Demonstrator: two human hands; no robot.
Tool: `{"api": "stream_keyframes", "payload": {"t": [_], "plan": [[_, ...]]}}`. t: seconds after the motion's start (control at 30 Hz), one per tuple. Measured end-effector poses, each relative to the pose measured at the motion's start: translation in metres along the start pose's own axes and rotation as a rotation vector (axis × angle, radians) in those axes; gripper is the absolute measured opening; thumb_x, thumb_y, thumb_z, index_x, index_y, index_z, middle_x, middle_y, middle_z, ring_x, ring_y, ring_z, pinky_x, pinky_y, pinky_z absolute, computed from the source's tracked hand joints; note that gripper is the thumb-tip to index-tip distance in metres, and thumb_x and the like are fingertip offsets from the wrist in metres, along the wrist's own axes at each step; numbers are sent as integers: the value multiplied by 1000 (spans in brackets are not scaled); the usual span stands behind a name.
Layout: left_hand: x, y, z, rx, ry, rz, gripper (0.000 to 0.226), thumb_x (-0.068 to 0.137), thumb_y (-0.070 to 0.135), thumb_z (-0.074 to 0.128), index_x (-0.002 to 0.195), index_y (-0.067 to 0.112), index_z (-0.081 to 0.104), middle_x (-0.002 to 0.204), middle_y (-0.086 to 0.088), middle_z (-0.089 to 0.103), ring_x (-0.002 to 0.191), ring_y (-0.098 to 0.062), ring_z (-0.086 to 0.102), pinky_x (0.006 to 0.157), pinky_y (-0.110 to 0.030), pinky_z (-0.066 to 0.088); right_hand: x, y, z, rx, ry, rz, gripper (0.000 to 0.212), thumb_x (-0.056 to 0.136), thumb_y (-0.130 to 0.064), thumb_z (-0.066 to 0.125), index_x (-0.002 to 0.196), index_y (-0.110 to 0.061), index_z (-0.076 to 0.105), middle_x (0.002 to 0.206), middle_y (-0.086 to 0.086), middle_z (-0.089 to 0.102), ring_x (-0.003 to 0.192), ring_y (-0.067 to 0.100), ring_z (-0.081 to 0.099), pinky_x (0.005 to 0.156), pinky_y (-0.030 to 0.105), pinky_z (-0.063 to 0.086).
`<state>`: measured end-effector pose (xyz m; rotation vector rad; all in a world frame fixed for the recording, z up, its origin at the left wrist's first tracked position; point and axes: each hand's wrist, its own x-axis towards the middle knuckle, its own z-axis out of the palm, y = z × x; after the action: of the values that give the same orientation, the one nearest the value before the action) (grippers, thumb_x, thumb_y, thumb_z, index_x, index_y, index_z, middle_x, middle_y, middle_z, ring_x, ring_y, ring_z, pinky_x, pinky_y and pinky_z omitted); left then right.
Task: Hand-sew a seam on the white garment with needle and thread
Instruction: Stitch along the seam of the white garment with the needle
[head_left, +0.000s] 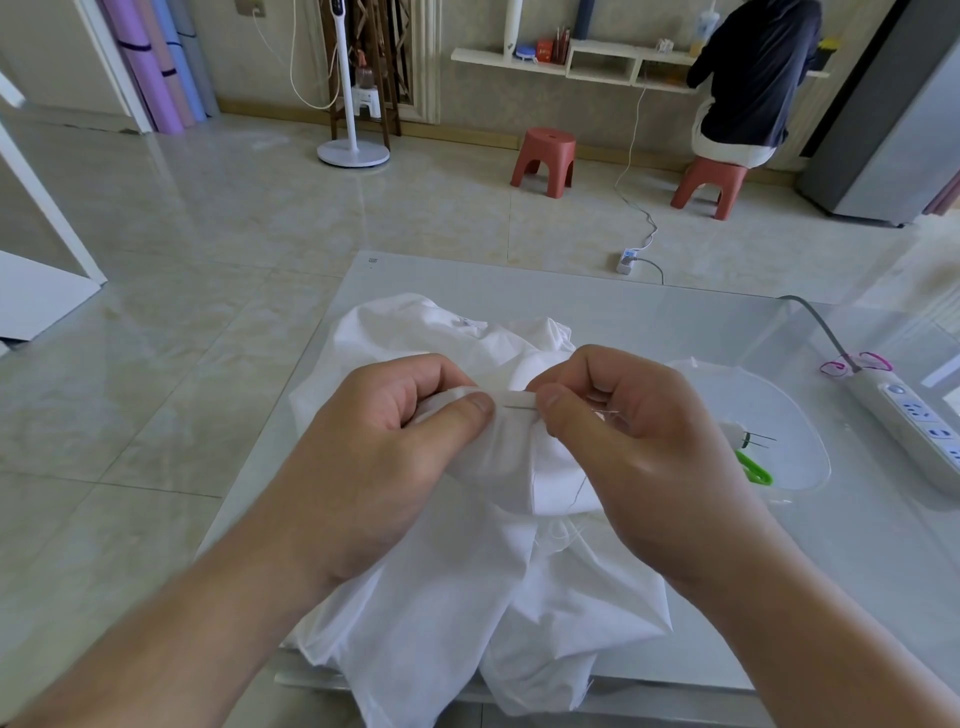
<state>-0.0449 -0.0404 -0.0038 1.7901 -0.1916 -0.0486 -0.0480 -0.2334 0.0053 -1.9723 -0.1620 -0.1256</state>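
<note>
Count of things on the surface and in the room

Two hands; one white garment; one needle in its fold; one thread. One clear dish with one green tool and two pins. One power strip on the surface, a second on the floor. Two red stools, one seated person, one fan stand, three rolled mats.

Two bare forearms entered from the lower edge, ending in the left hand and the right hand. No sleeve, glove, ring or watch covered them. Short, trimmed nails showed on both thumbs; knuckle creases were plainly visible.
</note>
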Motion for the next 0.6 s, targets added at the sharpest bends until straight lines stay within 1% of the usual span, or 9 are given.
{"api": "stream_keyframes", "payload": {"t": [0.13,0.2,0.27,0.4,0.47,0.6], "plan": [[-1,1,1,0,-3,0,26,87,40,63,79,18,73,72,0,69,71,-15,65,72,-37,50,-2,-1,3,-67,12,2,20,98,-24,62,81,-15,67,91,-9,75,91,7,69,81,28,52],[-1,1,1,1,-6,0,26,87,39,63,79,17,73,74,-5,70,72,-18,66,73,-43,51,-2,-1,4,-96,12,-4,20,96,-27,61,81,-16,66,92,-9,75,93,7,69,85,31,54],[-1,1,0,0,-9,-1,25,87,39,63,80,17,73,75,-6,71,74,-22,67,75,-46,53,-2,-1,5,-108,11,-9,19,96,-28,60,82,-16,66,91,-7,74,92,7,68,85,31,55],[-1,2,0,1,-5,-3,25,87,38,64,82,15,74,79,-12,72,82,-37,69,80,-58,56,-2,0,6,-123,15,-11,19,97,-27,61,81,-18,64,89,-6,73,90,8,68,83,31,54],[-1,2,0,1,-6,-5,25,87,38,64,82,15,74,80,-12,73,84,-38,70,80,-58,56,-2,0,7,-126,17,-14,19,97,-25,62,79,-19,63,89,-5,73,90,9,68,84,34,56],[-2,2,-1,8,-1,-9,26,86,38,64,81,15,74,79,-9,73,82,-34,71,77,-51,57,-1,2,8,-96,21,-14,22,98,-21,65,76,-19,61,86,-3,72,89,13,68,85,39,55]]}}
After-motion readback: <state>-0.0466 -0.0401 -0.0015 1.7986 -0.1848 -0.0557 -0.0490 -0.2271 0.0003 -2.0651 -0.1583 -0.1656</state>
